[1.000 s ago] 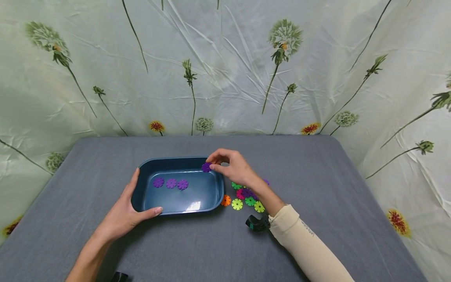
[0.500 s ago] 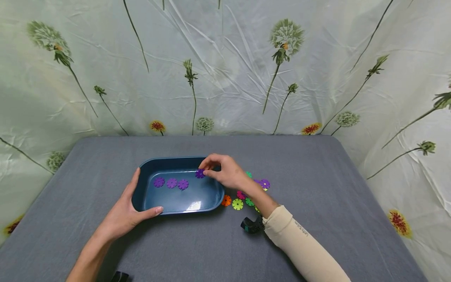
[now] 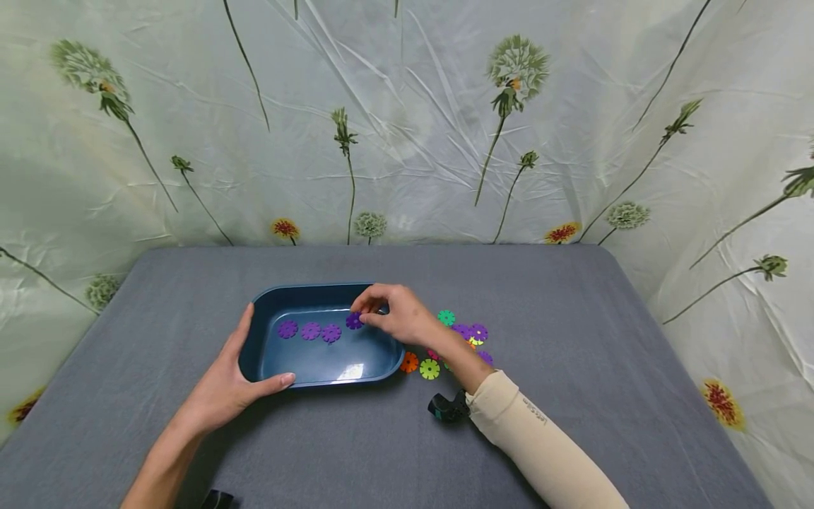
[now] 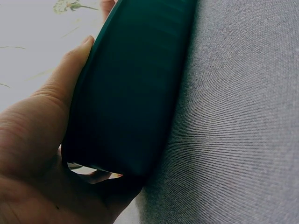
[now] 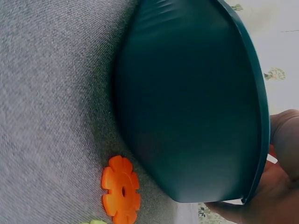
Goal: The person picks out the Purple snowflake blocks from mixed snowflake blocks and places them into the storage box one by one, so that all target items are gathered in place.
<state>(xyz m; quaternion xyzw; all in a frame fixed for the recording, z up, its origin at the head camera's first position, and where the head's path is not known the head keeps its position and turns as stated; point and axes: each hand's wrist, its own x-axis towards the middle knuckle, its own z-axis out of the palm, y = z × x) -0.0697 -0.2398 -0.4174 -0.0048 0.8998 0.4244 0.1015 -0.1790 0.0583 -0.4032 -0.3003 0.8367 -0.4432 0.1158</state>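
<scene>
My left hand (image 3: pixel 219 385) grips the left end of a blue plastic tray (image 3: pixel 302 366), its thumb over the near rim. In the left wrist view the hand (image 4: pixel 32 135) wraps the tray's end wall (image 4: pixel 131 88). Three purple notched flower-shaped discs (image 3: pixel 311 331) lie in a row on the tray floor. My right hand (image 3: pixel 402 315) reaches over the tray's right end, thumb and fingertips pinching another purple disc (image 3: pixel 354 321) just right of that row. From the right wrist, the tray's outer wall (image 5: pixel 187 93) hides the pinched disc.
Right of the tray lies a loose group of discs, partly under my right forearm: orange (image 3: pixel 410 363), yellow-green (image 3: pixel 429 369), green (image 3: pixel 446 317) and purple (image 3: pixel 479 332). A grey cloth (image 3: pixel 572 339) covers the table. A flower-patterned curtain (image 3: pixel 420 141) hangs behind it.
My right hand has moved left and down into the tray with the purple disc, nearing the row. More loose discs show behind the forearm. The left hand and tray have stayed put.
</scene>
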